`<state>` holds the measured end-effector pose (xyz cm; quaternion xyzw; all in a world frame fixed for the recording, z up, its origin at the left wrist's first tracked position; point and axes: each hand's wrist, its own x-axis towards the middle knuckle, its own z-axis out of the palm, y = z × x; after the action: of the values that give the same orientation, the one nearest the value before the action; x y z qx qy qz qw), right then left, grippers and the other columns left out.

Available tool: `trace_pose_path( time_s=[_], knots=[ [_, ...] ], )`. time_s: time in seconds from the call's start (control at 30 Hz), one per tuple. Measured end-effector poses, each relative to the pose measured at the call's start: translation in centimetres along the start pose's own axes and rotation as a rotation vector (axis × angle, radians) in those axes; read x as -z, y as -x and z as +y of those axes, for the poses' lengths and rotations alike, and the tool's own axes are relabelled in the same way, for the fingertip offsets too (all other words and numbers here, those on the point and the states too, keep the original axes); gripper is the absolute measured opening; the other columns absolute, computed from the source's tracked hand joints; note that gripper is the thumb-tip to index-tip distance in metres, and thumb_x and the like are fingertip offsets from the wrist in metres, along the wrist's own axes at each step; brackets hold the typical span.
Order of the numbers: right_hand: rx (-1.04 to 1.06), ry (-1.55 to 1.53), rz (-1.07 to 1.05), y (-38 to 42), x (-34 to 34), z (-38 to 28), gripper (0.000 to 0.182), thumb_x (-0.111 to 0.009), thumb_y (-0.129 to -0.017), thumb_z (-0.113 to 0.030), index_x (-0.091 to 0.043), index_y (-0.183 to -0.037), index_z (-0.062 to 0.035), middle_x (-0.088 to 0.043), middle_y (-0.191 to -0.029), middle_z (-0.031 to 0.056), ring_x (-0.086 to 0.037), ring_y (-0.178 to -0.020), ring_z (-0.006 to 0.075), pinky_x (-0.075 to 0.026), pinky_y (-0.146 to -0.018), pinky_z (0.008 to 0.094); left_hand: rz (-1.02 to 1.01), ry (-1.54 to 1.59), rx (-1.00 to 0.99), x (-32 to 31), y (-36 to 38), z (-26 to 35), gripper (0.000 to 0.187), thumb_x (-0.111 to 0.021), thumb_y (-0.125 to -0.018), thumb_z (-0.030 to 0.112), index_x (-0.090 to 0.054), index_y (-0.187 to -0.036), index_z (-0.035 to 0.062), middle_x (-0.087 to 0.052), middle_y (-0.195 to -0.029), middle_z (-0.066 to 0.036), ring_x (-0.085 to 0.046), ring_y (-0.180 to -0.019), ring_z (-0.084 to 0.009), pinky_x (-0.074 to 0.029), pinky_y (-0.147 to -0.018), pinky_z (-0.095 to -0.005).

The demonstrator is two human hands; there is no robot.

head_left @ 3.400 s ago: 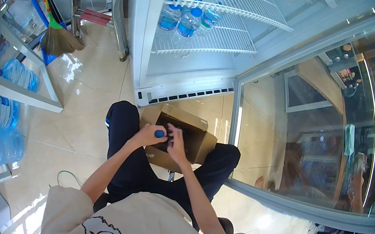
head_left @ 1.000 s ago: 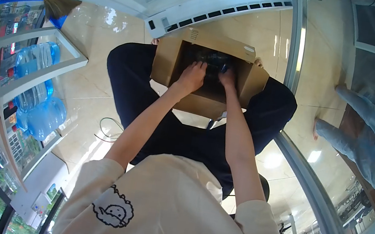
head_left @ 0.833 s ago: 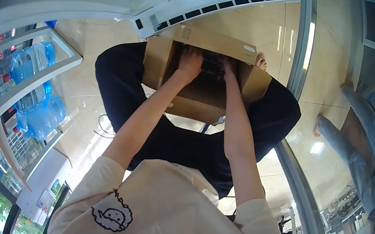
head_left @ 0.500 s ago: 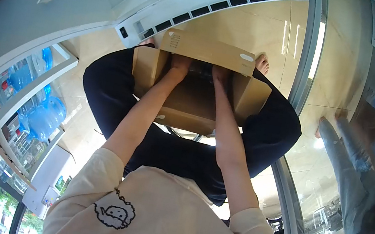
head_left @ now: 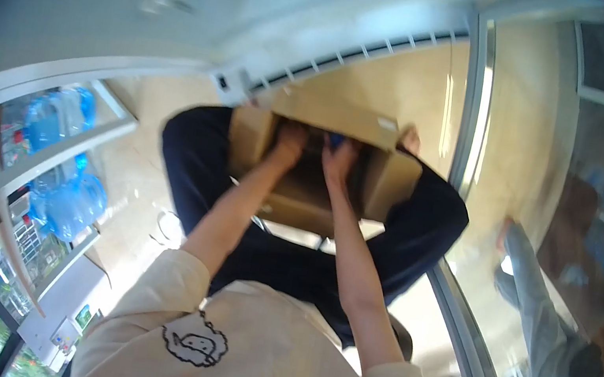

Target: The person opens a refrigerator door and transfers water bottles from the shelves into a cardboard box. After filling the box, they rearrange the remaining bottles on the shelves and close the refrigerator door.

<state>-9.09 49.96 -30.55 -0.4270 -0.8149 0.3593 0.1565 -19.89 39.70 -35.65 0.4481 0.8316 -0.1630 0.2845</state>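
An open cardboard box sits between my bent legs, its flaps folded outward. Both my hands reach down inside it. My left hand is at the box's far left, its fingers blurred and partly lost in shadow. Further right, my right hand is closed around a small dark blue thing, whose kind is too blurred to tell. The dark inside of the box hides whatever else lies there.
A white cabinet with a slotted lower edge stands ahead. Large blue water bottles are on a rack at left. A metal-framed glass panel runs along my right; a person's grey-clad legs show beyond it.
My right hand has come up within the box, and a blue thing now shows at its fingers. My left hand shows more as well. The view has shifted and blurred.
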Motion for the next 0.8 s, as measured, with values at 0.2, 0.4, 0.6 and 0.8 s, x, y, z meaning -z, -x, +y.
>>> trace_pose_path(
  time_s=[0.2,0.4,0.6,0.8],
  knots=[
    [-0.016,-0.127,0.218,1.9,7.5,-5.2,0.025,-0.079,-0.087,-0.008,-0.065,-0.108,-0.0038,-0.057,-0.098,0.0172,-0.064,-0.086,0.0289,-0.056,-0.072,0.0368,0.045,0.117,-0.046,7.3,9.2,0.8,0.060,-0.081,-0.076,0.022,-0.063,-0.129,0.0032,-0.056,-0.139,-0.024,-0.047,-0.136,-0.0436,-0.049,-0.105,-0.0513],
    [0.109,-0.291,0.228,4.9,15.2,-11.0,0.022,-0.077,-0.091,-0.009,-0.067,-0.110,-0.0057,-0.050,-0.101,0.0103,-0.060,-0.071,0.0178,-0.053,-0.065,0.0290,0.275,0.388,-0.110,15.4,18.8,-0.1,0.061,-0.083,-0.073,0.021,-0.057,-0.120,-0.0087,-0.060,-0.118,-0.026,-0.053,-0.125,-0.0417,-0.056,-0.095,-0.0458],
    [0.347,-0.228,0.189,4.4,24.1,-18.2,0.021,-0.077,-0.089,-0.004,-0.070,-0.109,-0.0073,-0.050,-0.099,0.0096,-0.052,-0.067,0.0156,-0.044,-0.057,0.0285,0.322,0.411,-0.164,18.9,22.6,-1.9,0.052,-0.076,-0.083,0.026,-0.055,-0.114,-0.0112,-0.064,-0.109,-0.031,-0.061,-0.112,-0.0459,-0.057,-0.090,-0.0500],
    [0.640,-0.355,0.174,-1.1,31.4,-28.5,0.021,-0.076,-0.090,-0.003,-0.070,-0.110,-0.0070,-0.051,-0.102,0.0078,-0.053,-0.069,0.0145,-0.044,-0.059,0.0268,0.380,0.361,-0.280,22.6,25.8,-4.7,0.053,-0.078,-0.082,0.033,-0.060,-0.107,-0.0102,-0.070,-0.096,-0.026,-0.067,-0.099,-0.0443,-0.056,-0.091,-0.0481]
  ],
)
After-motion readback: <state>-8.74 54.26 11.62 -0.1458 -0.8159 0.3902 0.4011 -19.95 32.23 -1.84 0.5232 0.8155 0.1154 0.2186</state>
